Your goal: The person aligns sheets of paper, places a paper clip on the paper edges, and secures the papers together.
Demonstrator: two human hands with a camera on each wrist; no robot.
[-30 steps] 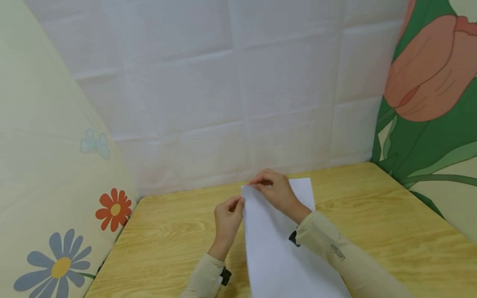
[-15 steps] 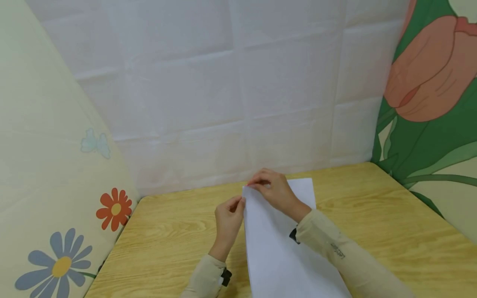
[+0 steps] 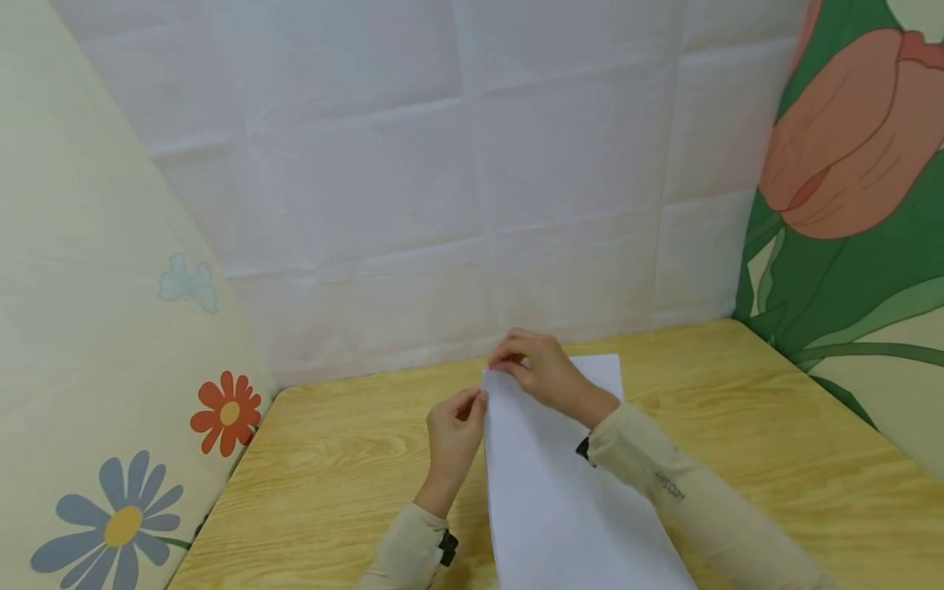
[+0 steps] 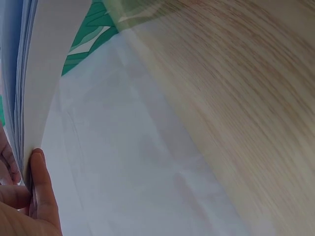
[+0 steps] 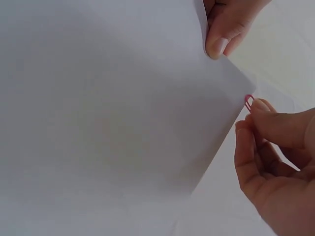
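Observation:
A stack of white paper sheets is held up off the table, its several layers showing edge-on in the left wrist view. My left hand pinches the stack's left edge just below the top left corner, thumb on one face and fingers on the other. Between thumb and fingertips my right hand pinches a small pink paper clip. The clip's looped end sits at the top edge of the paper, close to the corner. Whether the clip has slid over the sheets I cannot tell.
A wood-grain table lies beneath the hands. Behind it hangs a creased white cloth. Flower-printed panels stand at the left and right sides. A dark strap shows at the left cuff.
The paper's top corner and both hands have shifted very slightly to the right. Both hands keep their pinch.

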